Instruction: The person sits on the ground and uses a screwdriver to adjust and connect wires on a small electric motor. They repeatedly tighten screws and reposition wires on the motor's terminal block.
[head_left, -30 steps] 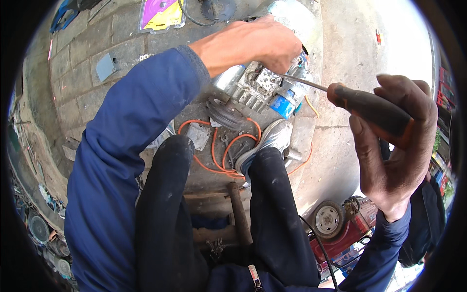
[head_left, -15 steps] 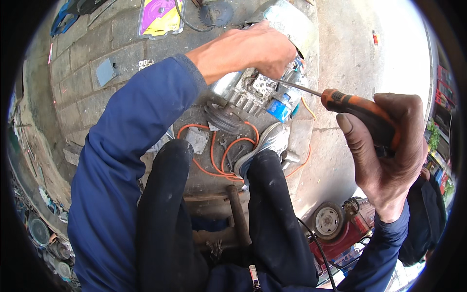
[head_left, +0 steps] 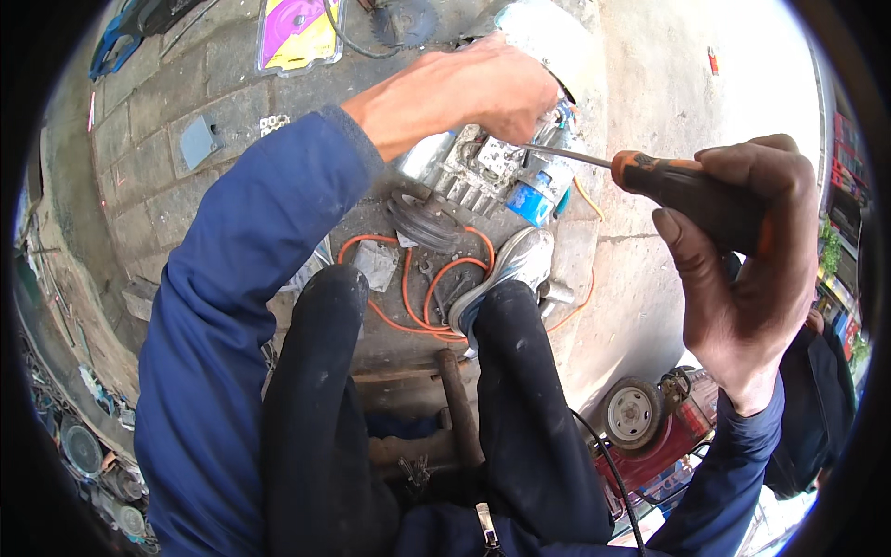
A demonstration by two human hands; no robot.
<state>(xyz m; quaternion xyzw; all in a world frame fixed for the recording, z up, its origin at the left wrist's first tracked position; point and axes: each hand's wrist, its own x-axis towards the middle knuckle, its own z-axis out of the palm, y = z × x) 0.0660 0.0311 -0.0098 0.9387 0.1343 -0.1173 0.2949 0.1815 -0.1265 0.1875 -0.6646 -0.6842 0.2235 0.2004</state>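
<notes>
My right hand point(head_left: 742, 306) grips a screwdriver point(head_left: 691, 190) by its orange and black handle, thumb below and fingers over the top. The thin shaft points left, and its tip meets the machine close to my left fingertips. My left hand point(head_left: 506, 88) is closed over the far side of a small machine point(head_left: 469, 176) with a finned metal body and a blue-labelled cylinder point(head_left: 532, 200). Its fingertips point down and are mostly hidden, so what they hold cannot be made out. A white rounded cover point(head_left: 548, 42) lies behind that hand.
An orange hose point(head_left: 408, 288) coils around my shoe point(head_left: 520, 265), beside spanners point(head_left: 436, 283) and a dark round coil point(head_left: 422, 223). Farther off lie a saw blade point(head_left: 406, 23), a purple-yellow package point(head_left: 300, 32) and a grey plate point(head_left: 198, 141). A red wheeled machine point(head_left: 654, 455) stands at the lower right.
My right hand has shifted slightly, its fingers and thumb changing position around the screwdriver handle, which has turned a little. The left hand stays at the machine.
</notes>
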